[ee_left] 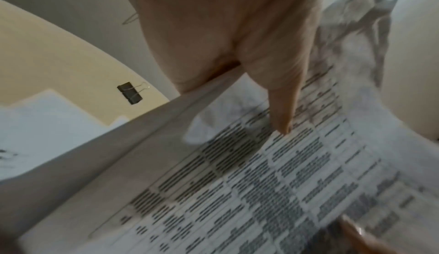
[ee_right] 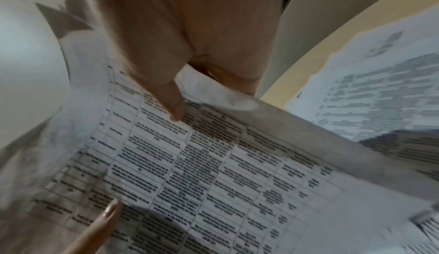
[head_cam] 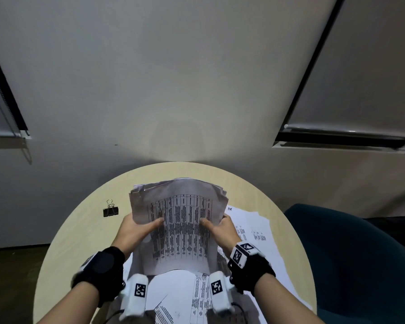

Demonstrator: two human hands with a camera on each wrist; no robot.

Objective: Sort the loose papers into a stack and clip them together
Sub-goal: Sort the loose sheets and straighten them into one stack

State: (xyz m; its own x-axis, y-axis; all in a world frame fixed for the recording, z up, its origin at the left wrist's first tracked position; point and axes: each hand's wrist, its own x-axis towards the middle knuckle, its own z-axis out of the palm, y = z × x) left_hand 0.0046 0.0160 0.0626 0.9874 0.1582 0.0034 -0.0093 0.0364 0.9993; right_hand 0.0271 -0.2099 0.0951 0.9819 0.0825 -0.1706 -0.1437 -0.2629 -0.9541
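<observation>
wall (head_cam: 173, 90): grey | blinds (head_cam: 360, 78): drawn | table (head_cam: 80, 218): round, pale wood | chair (head_cam: 360, 253): teal, right

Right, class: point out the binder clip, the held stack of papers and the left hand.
binder clip (head_cam: 110, 211), head view, on its black body.
stack of papers (head_cam: 180, 220), head view, on the printed top sheet.
left hand (head_cam: 136, 230), head view, on its back.

Both forearms reaching forward side by side, black wrist straps on each, left hand (head_cam: 136, 230) gripping the left edge of a raised paper stack (head_cam: 180, 220), thumb on top, right hand (head_cam: 222, 230) mirroring it on the right edge
</observation>
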